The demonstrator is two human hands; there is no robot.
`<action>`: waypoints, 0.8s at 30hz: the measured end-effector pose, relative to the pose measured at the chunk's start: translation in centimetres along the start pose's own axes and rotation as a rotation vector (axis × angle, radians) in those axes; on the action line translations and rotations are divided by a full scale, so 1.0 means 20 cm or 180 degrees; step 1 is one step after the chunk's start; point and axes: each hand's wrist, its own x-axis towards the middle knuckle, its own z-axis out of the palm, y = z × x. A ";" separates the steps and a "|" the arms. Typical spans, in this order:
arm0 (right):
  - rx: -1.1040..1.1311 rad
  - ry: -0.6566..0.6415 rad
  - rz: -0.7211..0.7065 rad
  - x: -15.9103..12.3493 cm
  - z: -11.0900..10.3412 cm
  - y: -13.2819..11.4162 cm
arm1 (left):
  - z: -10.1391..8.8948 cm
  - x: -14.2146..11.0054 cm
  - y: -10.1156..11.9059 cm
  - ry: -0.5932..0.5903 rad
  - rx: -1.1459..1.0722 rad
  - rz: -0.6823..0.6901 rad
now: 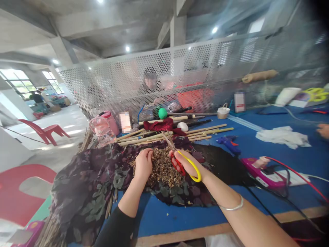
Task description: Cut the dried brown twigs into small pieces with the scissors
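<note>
A heap of chopped, dry brown plant bits (164,169) lies on a dark floral cloth (89,171) spread over the blue table. My left hand (144,164) rests at the heap's left edge, its fingers curled together. Whatever is in them, if anything, is hidden. On the other side, my right hand (186,163) grips scissors (190,164) with one red and one yellow handle loop. Their blades point up and away to the left, over the far edge of the heap, with the tips slightly apart.
Bamboo sticks (144,138), a dark red cloth (159,124) and a green ball (162,113) lie beyond the heap. To the right are a blue glue gun (230,144), a pink power strip (267,173) with cables and a white cloth (284,136). Another person's hand (323,130) shows far right.
</note>
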 end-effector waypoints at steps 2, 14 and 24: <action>-0.0079 0.0004 -0.0132 0.00 0.02 0.02 | 0.01 -0.01 -0.02 -0.0068 0.0215 0.0367; -0.0027 0.0050 -0.0147 0.00 0.03 0.04 | -0.02 -0.05 -0.06 -0.0304 0.0031 0.0410; 0.0131 0.0010 -0.0139 0.00 0.03 0.04 | -0.04 -0.05 0.02 -0.0059 -0.1102 -0.0881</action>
